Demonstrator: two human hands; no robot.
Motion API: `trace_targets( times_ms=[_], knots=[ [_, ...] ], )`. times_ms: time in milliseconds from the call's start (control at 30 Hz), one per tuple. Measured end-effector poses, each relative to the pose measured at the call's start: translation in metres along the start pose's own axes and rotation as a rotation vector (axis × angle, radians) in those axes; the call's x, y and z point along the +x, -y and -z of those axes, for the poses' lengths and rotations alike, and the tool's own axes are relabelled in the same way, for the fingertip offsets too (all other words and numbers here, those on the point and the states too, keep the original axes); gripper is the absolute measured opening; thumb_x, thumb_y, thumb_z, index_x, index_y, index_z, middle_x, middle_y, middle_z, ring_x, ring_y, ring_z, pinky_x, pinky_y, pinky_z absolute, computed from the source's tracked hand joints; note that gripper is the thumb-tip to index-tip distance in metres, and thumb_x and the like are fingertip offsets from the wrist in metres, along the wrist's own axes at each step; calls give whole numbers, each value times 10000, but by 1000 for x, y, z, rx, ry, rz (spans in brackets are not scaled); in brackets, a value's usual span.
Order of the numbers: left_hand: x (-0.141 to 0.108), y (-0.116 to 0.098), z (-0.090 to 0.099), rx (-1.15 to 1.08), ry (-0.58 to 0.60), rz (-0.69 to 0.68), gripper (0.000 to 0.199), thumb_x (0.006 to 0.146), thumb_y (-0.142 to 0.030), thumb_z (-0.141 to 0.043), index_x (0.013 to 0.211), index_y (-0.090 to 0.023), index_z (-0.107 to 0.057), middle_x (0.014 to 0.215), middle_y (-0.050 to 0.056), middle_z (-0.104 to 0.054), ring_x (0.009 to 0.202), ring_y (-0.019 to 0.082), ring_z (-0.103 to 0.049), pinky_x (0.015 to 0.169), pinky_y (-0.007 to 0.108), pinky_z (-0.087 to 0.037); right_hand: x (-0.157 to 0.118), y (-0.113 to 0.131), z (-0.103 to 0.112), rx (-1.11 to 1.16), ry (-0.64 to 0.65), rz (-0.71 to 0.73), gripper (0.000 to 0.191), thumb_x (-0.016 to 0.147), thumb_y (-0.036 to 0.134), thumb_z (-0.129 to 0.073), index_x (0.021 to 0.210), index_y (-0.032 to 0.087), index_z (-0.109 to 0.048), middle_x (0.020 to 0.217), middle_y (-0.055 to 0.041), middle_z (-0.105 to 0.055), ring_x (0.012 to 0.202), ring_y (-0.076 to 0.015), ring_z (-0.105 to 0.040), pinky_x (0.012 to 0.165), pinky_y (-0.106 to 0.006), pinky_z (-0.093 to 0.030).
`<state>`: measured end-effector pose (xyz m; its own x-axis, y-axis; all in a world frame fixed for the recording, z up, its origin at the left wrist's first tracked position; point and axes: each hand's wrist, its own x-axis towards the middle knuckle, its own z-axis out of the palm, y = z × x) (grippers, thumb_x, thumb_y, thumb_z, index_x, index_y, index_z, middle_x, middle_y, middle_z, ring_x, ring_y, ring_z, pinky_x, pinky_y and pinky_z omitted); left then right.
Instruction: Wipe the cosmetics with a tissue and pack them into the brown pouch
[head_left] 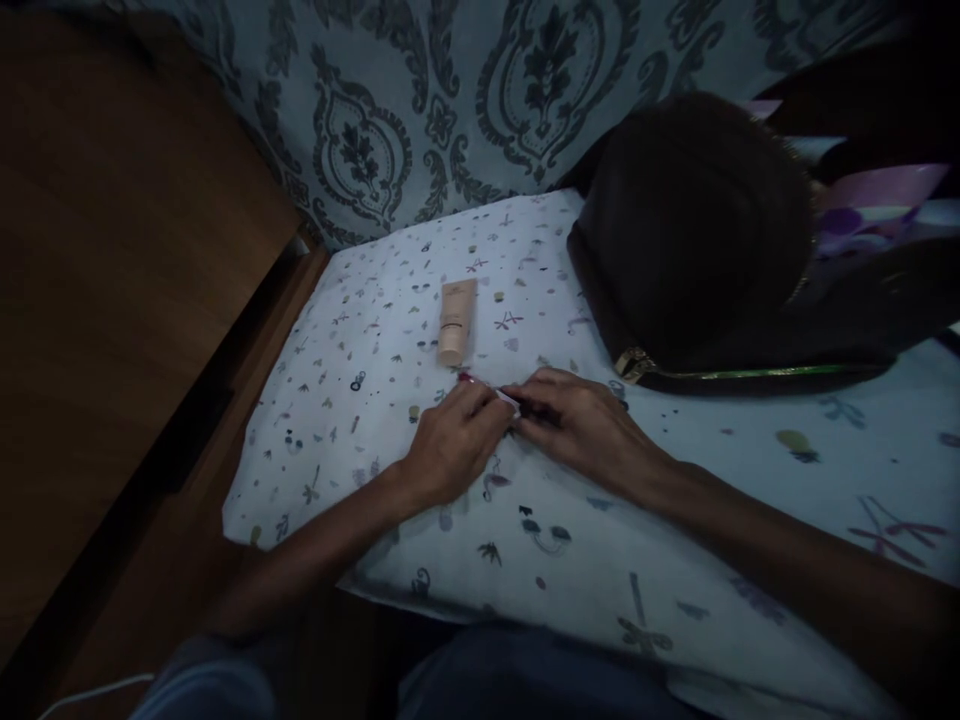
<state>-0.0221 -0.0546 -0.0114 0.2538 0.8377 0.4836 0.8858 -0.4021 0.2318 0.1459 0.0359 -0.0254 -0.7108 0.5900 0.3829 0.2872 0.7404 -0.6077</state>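
My left hand [461,440] is closed around a small slim item [508,400]. A pale part of it shows between my two hands, and a dark red tip sticks out past the left fingers; its kind is not clear in the dim light. Fingers of my right hand [589,425] are pinched together at the pale end, touching it. Just beyond my left hand, a beige squeeze tube [456,322] lies on the white printed cloth [375,350], cap end toward me. My fingers hide most of the small item.
A dark brown bag [697,240] with a zip along its base stands at the right, purple packaging [870,205] behind it. Patterned fabric [450,110] rises at the back. A wooden panel [127,250] borders the left, and a white cable [97,690] shows lower left.
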Motion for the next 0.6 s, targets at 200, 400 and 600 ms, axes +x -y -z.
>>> trace_targets(
  times_ms=[200, 400, 600],
  knots=[
    [5, 14, 4, 77, 34, 3, 198, 1017, -233, -430, 928, -179, -599, 885, 48, -604, 852, 161, -588, 724, 258, -494, 0, 2, 4, 55, -11, -48, 135, 828, 205, -635, 904, 196, -746, 785, -33, -690, 692, -177, -635, 620, -282, -494],
    [4, 37, 4, -64, -99, 137, 123, 992, -213, -490, 923, -179, -586, 971, 60, -613, 869, 153, -597, 742, 258, -483, 1, -1, 5, 64, -16, -99, 159, 843, 277, -652, 937, 196, -752, 847, -46, -670, 656, -157, -612, 572, -269, -487],
    [5, 41, 1, -187, -102, 215, 103, 973, -207, -527, 908, -184, -604, 979, 54, -634, 896, 156, -620, 804, 276, -499, 1, -4, 5, 122, 3, -120, 269, 898, 313, -594, 1121, 237, -723, 858, -36, -702, 666, -169, -618, 583, -283, -501]
  ],
)
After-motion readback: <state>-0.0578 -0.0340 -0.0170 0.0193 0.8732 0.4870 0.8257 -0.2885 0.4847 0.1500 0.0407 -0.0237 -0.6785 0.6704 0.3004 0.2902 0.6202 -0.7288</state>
